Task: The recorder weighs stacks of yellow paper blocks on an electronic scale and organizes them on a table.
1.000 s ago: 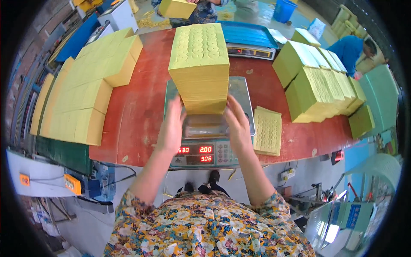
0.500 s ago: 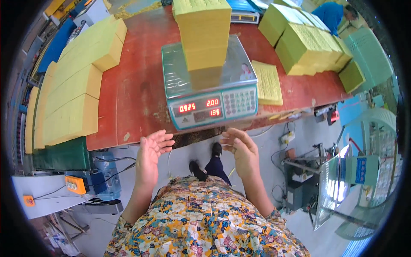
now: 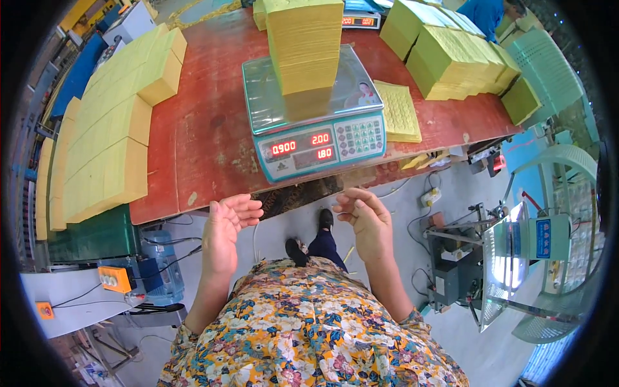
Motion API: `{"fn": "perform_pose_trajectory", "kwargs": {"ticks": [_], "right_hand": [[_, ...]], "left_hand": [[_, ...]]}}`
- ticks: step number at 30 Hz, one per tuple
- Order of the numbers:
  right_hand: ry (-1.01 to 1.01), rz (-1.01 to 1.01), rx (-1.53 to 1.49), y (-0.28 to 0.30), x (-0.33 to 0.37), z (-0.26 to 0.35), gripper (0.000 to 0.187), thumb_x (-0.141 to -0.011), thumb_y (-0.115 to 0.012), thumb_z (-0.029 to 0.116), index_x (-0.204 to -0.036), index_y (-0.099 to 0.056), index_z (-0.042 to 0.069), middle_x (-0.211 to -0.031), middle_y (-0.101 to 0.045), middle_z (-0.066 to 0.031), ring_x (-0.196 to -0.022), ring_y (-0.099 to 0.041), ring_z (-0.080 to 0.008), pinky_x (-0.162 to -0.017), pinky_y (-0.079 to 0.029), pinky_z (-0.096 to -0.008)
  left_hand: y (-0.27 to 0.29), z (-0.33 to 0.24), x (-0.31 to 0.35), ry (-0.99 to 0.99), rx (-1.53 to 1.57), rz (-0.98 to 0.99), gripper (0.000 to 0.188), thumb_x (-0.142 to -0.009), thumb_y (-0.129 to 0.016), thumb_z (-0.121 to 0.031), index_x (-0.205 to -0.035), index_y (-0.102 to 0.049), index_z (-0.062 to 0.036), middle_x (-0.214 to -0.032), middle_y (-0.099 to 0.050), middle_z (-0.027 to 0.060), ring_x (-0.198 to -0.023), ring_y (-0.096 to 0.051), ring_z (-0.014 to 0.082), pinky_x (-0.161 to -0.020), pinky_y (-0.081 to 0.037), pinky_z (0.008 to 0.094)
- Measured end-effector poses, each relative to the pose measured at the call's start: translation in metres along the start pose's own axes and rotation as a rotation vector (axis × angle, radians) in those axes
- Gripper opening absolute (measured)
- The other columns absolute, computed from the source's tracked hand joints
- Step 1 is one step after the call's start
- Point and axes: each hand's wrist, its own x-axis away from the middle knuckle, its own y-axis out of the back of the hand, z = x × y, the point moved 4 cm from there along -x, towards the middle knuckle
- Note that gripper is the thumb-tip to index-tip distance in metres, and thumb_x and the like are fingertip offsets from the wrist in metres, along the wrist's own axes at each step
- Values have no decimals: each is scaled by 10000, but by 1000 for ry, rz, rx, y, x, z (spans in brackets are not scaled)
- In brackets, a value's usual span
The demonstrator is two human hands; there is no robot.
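A tall stack of yellow sheets [image 3: 305, 55] stands upright on the metal pan of a digital scale [image 3: 322, 145], whose red display is lit. My left hand [image 3: 224, 235] hangs just off the table's near edge, left of the scale's front, palm turned inward. Opposite it, on the right, is my right hand [image 3: 367, 226], its fingers slightly curled and apart. Both hands are empty and touch neither the scale nor the stack. Beside the scale's right side lies a thin pile of embossed yellow sheets [image 3: 396, 111].
Rows of yellow stacks [image 3: 109, 142] line the left of the red table [image 3: 200, 129]. More yellow stacks [image 3: 454, 61] fill the far right, near a person in blue [image 3: 480, 14]. A second scale [image 3: 360, 21] sits at the back. A large fan [image 3: 554, 238] stands at the right.
The view has shifted slightly, so the table and scale sit a little higher. The digits on the scale's display have changed. My hands keep nearly the same open pose.
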Motion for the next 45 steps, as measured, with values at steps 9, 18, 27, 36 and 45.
{"fn": "perform_pose_trajectory", "kwargs": {"ticks": [9,18,27,36,45], "right_hand": [[-27,30,17,-1,-23,5,241,-997,-506,75,-1181,-638,-6,-1086,-700,-138,-937,-686,-202,-801,-535,-309],[-17,119,61,-10,-106,53,223,-991,-521,76,-1158,-643,-8,-1064,-697,-96,-940,-675,-188,-831,-531,-316],[247,292,224,-73,-302,111,272,-987,-534,138,-1193,-624,-15,-1134,-656,-76,-1016,-615,-147,-930,-468,-295],[317,319,355,-97,-372,75,434,-1052,-459,268,-1390,-507,0,-1346,-580,-121,-1249,-526,-196,-1042,-406,-303],[163,180,253,-26,-270,90,455,-1049,-444,258,-1395,-487,-36,-1349,-571,-148,-1238,-530,-203,-1046,-407,-316]], "left_hand": [[-15,-3,-23,-21,32,19,661,-1072,-207,-520,-1203,-581,9,-1118,-680,186,-1009,-655,251,-909,-497,382],[-41,-49,-133,-285,-97,9,541,-1067,-333,-456,-1269,-559,-8,-1254,-626,161,-1131,-604,240,-964,-468,387],[-77,-42,-308,-191,396,-207,520,-1027,-478,-423,-1422,-487,-85,-1360,-569,62,-1235,-529,172,-1028,-430,367],[-88,2,-302,-83,345,-248,530,-970,-581,-380,-1399,-486,-83,-1298,-599,55,-1172,-590,186,-990,-492,387],[-142,23,-212,-92,347,-76,646,-978,-577,-415,-1483,-376,-66,-1440,-488,73,-1299,-498,184,-1072,-419,372]]}}
